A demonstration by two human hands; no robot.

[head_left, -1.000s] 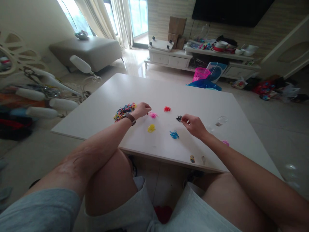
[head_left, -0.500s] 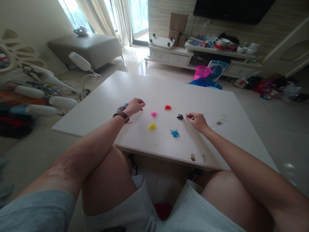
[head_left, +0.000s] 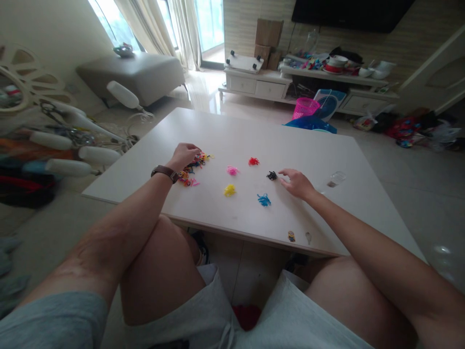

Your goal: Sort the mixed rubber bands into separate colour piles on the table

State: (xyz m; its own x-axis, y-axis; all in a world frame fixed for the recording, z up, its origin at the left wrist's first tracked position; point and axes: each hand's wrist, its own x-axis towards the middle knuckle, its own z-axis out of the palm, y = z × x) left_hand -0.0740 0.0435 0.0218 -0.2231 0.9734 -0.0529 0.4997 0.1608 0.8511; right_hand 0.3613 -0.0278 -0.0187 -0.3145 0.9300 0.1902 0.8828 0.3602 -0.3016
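My left hand [head_left: 185,155], wearing a brown watch, rests over a mixed pile of small coloured rubber bands [head_left: 196,165] on the white table [head_left: 232,133]. Its fingers are bent together at the pile's far edge; whatever is in them is too small to make out. My right hand [head_left: 297,184] hovers just right of a black heap of bands [head_left: 271,175], thumb and fingers apart, nothing seen between them. Between the hands lie sorted heaps: pink bands [head_left: 232,170], red bands [head_left: 253,161], yellow bands [head_left: 229,190] and blue bands [head_left: 264,199].
A clear plastic container [head_left: 336,179] lies on the right of the table. A minion figure [head_left: 291,236] and a small pale piece [head_left: 308,237] are close to the front edge. Beyond the table stand a pink basket [head_left: 305,107] and a low white cabinet [head_left: 254,86].
My left hand has moved left, back over the mixed pile, uncovering more of it. My right hand's pinched fingers have parted beside the black heap. The view has shifted slightly.
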